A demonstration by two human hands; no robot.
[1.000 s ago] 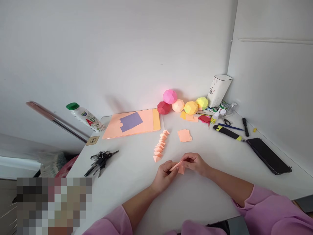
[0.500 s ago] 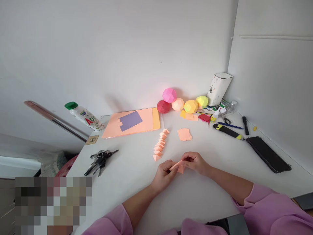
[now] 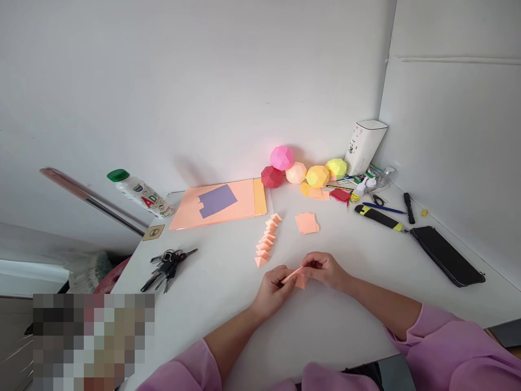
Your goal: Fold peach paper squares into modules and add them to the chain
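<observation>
Between my two hands is a piece of folded peach paper (image 3: 300, 281), held just above the white table. My left hand (image 3: 275, 290) grips its left side, thumb and fingers pressed together. At its upper right, the thumb and fingers of my right hand (image 3: 323, 270) pinch the paper's edge. Parts of the paper are hidden by my fingers. A slanting row of folded peach paper pieces (image 3: 266, 239) lies beyond my left hand. Behind my right hand is a small stack of peach paper squares (image 3: 307, 222).
Faceted paper balls (image 3: 317, 177) sit along the wall. Peach sheets (image 3: 244, 198) with a purple piece (image 3: 218, 201) lie at back left. Keys (image 3: 166, 267) and a bottle (image 3: 142, 194) are at left; a glue bottle (image 3: 358, 191), utility knife (image 3: 378, 218) and black phone (image 3: 448, 256) at right.
</observation>
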